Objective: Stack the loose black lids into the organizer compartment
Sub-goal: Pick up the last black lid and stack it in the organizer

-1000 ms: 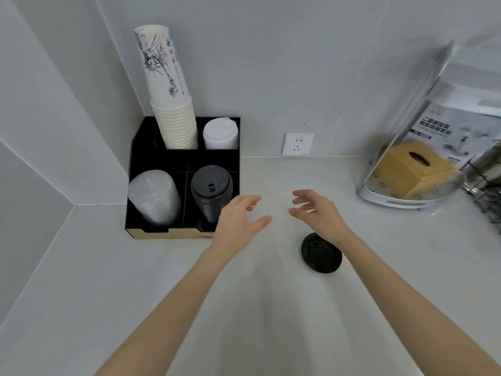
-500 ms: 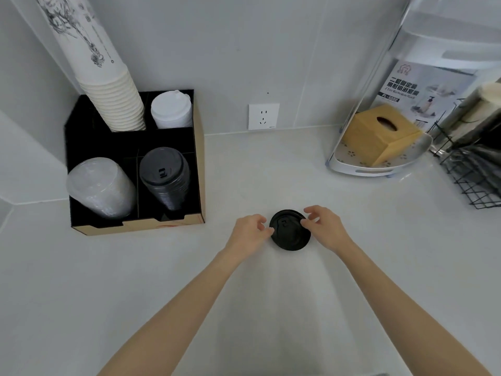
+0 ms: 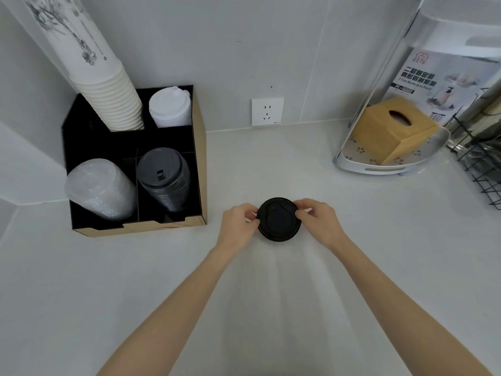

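A loose black lid lies on the white counter, just right of the organizer. My left hand pinches the lid's left rim and my right hand pinches its right rim. The organizer is a black box with cardboard sides; its front right compartment holds a leaning stack of black lids. Whether the loose lid is lifted off the counter is unclear.
The organizer also holds clear lids, white lids and a tall stack of paper cups. A wall socket is behind. A tissue box sits in a white tray; a wire rack stands far right.
Both hands came down from above the counter onto the loose black lid and closed on its two sides. The camera tilted down and shifted right.
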Action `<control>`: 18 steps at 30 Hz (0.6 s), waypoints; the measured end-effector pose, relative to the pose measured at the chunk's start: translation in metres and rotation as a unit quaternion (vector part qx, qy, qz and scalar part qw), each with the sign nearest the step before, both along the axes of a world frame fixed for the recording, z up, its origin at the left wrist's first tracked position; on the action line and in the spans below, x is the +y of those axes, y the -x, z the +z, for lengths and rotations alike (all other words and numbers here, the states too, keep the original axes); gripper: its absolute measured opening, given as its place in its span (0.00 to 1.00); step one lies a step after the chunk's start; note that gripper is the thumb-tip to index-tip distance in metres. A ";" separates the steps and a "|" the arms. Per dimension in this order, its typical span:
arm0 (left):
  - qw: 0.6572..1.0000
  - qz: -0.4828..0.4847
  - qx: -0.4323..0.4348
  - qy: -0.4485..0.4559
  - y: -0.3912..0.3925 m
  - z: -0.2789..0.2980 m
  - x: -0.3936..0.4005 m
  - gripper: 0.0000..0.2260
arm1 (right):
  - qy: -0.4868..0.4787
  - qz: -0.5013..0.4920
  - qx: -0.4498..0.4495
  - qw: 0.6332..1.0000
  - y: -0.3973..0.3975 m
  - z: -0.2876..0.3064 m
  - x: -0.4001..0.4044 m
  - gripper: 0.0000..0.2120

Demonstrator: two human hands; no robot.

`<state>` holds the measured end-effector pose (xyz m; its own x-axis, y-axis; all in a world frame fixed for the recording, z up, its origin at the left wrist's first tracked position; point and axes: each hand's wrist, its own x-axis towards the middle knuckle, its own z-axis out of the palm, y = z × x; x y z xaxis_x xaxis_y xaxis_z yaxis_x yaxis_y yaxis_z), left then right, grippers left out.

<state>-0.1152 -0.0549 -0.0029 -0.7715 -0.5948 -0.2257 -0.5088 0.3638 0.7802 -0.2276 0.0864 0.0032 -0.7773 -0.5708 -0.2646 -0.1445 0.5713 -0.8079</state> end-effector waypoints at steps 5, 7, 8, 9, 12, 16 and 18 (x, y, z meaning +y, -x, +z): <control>0.998 0.032 0.052 0.015 -0.015 0.009 -0.020 0.04 | 0.069 0.042 0.032 0.996 -0.008 0.008 -0.016 0.15; 0.997 0.035 0.071 0.023 -0.024 0.009 -0.025 0.04 | 0.078 0.066 0.056 0.993 -0.014 0.007 -0.019 0.15; 0.996 0.033 0.079 0.028 -0.029 0.008 -0.026 0.04 | 0.080 0.076 0.067 0.992 -0.016 0.006 -0.019 0.15; 0.995 0.025 0.084 0.035 -0.033 0.006 -0.027 0.05 | 0.081 0.086 0.076 0.990 -0.019 0.004 -0.018 0.15; 0.994 -0.014 0.083 0.072 -0.045 -0.004 -0.026 0.06 | 0.070 0.117 0.098 0.986 -0.028 -0.004 -0.013 0.15; 0.991 -0.053 0.065 0.105 -0.057 -0.015 -0.020 0.07 | 0.040 0.131 0.123 0.983 -0.039 -0.017 -0.004 0.14; 0.989 -0.069 0.056 0.121 -0.060 -0.019 -0.016 0.07 | 0.032 0.120 0.113 0.986 -0.044 -0.024 0.000 0.15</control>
<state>-0.0552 -0.0712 -0.0219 -0.8614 -0.5079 0.0024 -0.3558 0.6068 0.7108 -0.1832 0.0865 -0.0207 -0.6529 -0.7553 -0.0569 -0.4498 0.4470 -0.7732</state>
